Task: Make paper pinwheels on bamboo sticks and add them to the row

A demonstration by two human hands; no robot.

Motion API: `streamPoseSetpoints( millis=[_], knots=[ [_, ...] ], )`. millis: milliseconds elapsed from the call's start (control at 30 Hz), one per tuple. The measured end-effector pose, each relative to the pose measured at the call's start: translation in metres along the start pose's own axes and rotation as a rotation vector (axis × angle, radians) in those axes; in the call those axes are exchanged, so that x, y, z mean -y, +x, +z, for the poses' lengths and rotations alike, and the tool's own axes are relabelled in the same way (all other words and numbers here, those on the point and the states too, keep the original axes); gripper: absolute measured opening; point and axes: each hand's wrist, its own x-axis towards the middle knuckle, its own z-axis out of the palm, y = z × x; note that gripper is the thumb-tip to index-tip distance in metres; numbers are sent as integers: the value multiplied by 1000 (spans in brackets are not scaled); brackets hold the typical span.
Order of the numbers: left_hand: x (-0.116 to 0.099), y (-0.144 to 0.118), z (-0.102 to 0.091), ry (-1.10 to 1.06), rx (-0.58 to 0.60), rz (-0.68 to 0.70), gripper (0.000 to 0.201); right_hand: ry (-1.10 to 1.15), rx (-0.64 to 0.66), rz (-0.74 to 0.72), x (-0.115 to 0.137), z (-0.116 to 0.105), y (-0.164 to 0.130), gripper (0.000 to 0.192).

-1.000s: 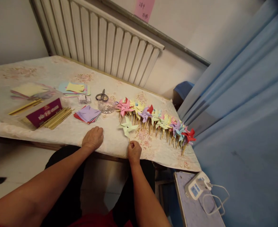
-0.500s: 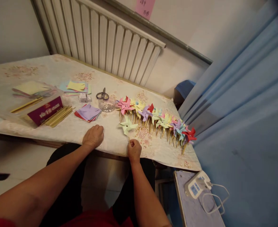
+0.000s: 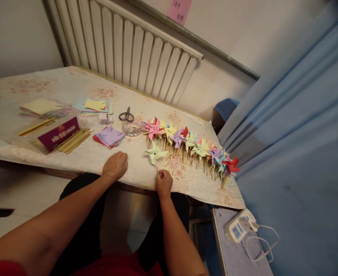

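The right hand (image 3: 164, 183) pinches the stick of a pale green paper pinwheel (image 3: 155, 153); the left hand (image 3: 116, 165) rests curled, holding nothing, on the table (image 3: 71, 82). A low, steady grip best keeps the wheel clear of the colourful pinwheel row (image 3: 190, 142).

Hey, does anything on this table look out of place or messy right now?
Nothing spilled or damaged. One pale green pinwheel sits apart from the row of pinwheels, its stick pinched in the right hand.

Pale green paper pinwheel (image 3: 155, 153), apparently on a thin stick, raised above table edge
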Motion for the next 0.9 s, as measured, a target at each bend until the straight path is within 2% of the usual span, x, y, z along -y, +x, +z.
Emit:
streamPoseSetpoints(
  millis=[900],
  knots=[
    [-1,0,-4,-25,30,-27,27,-17,-9,-39,-2,3,-1,19]
  ],
)
